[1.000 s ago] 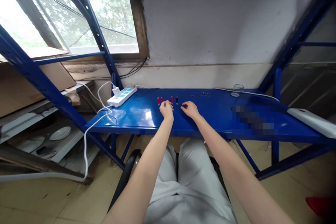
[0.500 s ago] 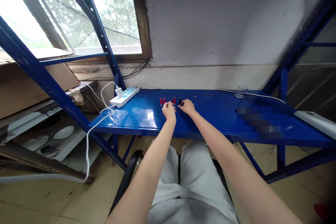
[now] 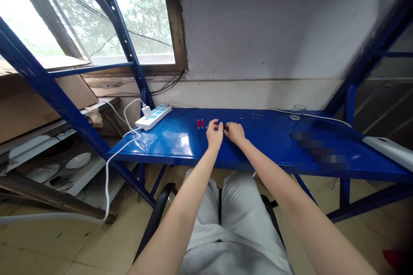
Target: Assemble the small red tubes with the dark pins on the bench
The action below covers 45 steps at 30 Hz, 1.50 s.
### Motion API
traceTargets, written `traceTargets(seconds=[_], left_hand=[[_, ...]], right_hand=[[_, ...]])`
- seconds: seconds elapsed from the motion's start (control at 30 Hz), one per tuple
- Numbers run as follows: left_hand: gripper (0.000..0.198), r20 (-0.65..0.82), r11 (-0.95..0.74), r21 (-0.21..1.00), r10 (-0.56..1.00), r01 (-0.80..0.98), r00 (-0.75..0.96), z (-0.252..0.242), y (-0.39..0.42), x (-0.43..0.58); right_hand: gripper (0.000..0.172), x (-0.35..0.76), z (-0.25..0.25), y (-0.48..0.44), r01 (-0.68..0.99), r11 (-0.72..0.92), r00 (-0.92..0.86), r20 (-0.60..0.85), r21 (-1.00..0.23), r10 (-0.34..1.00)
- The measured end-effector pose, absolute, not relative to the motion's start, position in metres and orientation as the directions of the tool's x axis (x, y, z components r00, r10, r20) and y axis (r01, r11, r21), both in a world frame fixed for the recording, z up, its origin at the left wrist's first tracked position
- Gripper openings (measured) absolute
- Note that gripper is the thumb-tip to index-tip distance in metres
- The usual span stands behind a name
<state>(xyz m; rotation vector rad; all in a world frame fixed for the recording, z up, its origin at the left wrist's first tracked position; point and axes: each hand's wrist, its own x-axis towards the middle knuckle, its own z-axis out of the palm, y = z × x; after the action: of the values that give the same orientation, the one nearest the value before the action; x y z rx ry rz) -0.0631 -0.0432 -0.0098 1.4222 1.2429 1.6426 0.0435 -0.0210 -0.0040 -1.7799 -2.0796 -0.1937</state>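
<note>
My left hand [image 3: 214,135] and my right hand [image 3: 236,133] are close together just above the blue table, fingertips almost meeting. The fingers of the right hand are pinched on a small dark piece [image 3: 226,128], mostly hidden by them. My left fingers are curled, and what they hold, if anything, is too small to make out. Just left of the left hand, two small red cylinders [image 3: 200,124] with pale lower ends stand side by side. Several tiny metal pieces [image 3: 257,116] are grouped farther right, and one small sliver [image 3: 241,118] lies nearer the hands.
A white power strip [image 3: 154,117] with a plugged-in charger lies at the left end of the blue table [image 3: 174,150]. A clear glass [image 3: 297,112] stands at the back right. A white object [image 3: 389,150] lies at the right end. Blue rack posts frame both sides.
Both hands have shifted slightly right and drawn together. The separate red cylinder and the black one between the hands no longer show on the table.
</note>
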Motion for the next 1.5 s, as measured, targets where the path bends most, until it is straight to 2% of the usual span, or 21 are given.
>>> traceTargets(seconds=[0.07, 0.13, 0.23, 0.33, 0.5, 0.67, 0.83, 1.2, 1.5], left_hand=[[0.034, 0.456, -0.417, 0.881, 0.875, 0.224, -0.164, -0.013, -0.043, -0.061], [0.029, 0.486, -0.434, 0.845, 0.867, 0.312, -0.108, -0.017, -0.041, -0.06], [0.016, 0.463, -0.412, 0.833, 0.884, 0.369, -0.059, -0.022, -0.037, -0.061], [0.016, 0.424, -0.393, 0.876, 0.904, 0.281, -0.057, -0.023, -0.035, -0.063], [0.018, 0.384, -0.384, 0.923, 0.923, 0.026, 0.027, -0.017, -0.037, -0.061], [0.019, 0.383, -0.377, 0.921, 0.923, -0.097, 0.047, -0.014, -0.039, -0.06], [0.025, 0.382, -0.366, 0.921, 0.917, -0.135, 0.113, -0.012, -0.041, -0.06], [0.027, 0.359, -0.348, 0.933, 0.923, -0.097, 0.139, -0.01, -0.044, -0.059], [0.024, 0.382, -0.38, 0.924, 0.913, -0.046, 0.144, -0.014, -0.043, -0.059]], right_hand=[[0.02, 0.048, -0.004, -0.031, 0.973, 0.212, -0.158, 0.418, -0.087, 0.895], [0.02, 0.053, -0.006, -0.038, 0.971, 0.228, -0.174, 0.441, -0.073, 0.881], [0.013, 0.059, -0.01, -0.043, 0.961, 0.238, -0.145, 0.474, -0.141, 0.868], [0.014, 0.063, -0.013, -0.042, 0.917, 0.268, -0.065, 0.551, -0.296, 0.832], [0.022, 0.069, -0.013, -0.041, 0.736, 0.445, 0.036, 0.686, -0.51, 0.727], [0.028, 0.07, -0.012, -0.046, 0.597, 0.481, 0.121, 0.665, -0.642, 0.737], [0.039, 0.069, -0.012, -0.046, 0.673, 0.39, 0.143, 0.628, -0.628, 0.765], [0.048, 0.067, -0.011, -0.047, 0.599, 0.432, 0.176, 0.637, -0.675, 0.751], [0.052, 0.065, -0.009, -0.048, 0.626, 0.409, 0.159, 0.622, -0.664, 0.767]])
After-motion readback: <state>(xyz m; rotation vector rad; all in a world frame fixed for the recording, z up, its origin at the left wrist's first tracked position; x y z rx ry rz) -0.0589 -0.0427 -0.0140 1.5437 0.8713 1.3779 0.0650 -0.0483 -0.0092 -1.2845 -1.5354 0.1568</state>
